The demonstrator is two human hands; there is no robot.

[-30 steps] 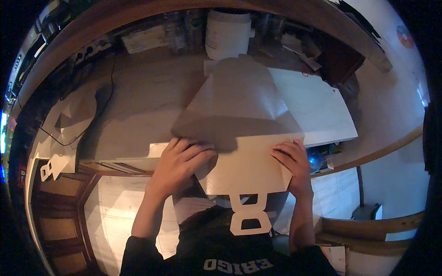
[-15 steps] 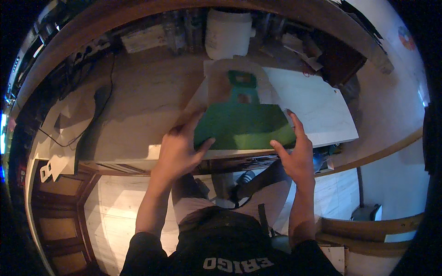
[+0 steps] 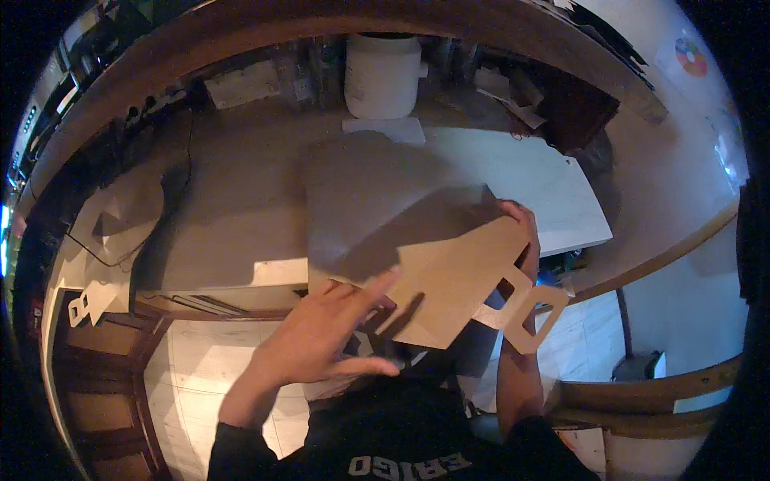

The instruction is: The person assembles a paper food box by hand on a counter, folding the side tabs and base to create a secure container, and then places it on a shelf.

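A tan cardboard piece (image 3: 461,276) with cut-out handle loops slants over the front of the desk, its loops pointing to the lower right. My right hand (image 3: 520,218) grips its far right edge; most of that hand is hidden behind the board. Beyond it spreads a wider, shaded grey-brown panel (image 3: 365,188); I cannot tell whether the two are joined. My left hand (image 3: 317,333) is at the board's near left edge, thumb and fingers apart, with the fingertips close to or touching that edge.
A white sheet or board (image 3: 525,180) lies on the desk to the right. At the back stands a white tub (image 3: 383,76). Another cut cardboard piece with handle loops (image 3: 112,232) lies on the left, crossed by a thin black cable. A dark box (image 3: 579,108) sits at the back right.
The cardboard has been turned: its green face no longer shows, and the tan side with the loops has swung toward me, lower right. My left hand has let go and opened.
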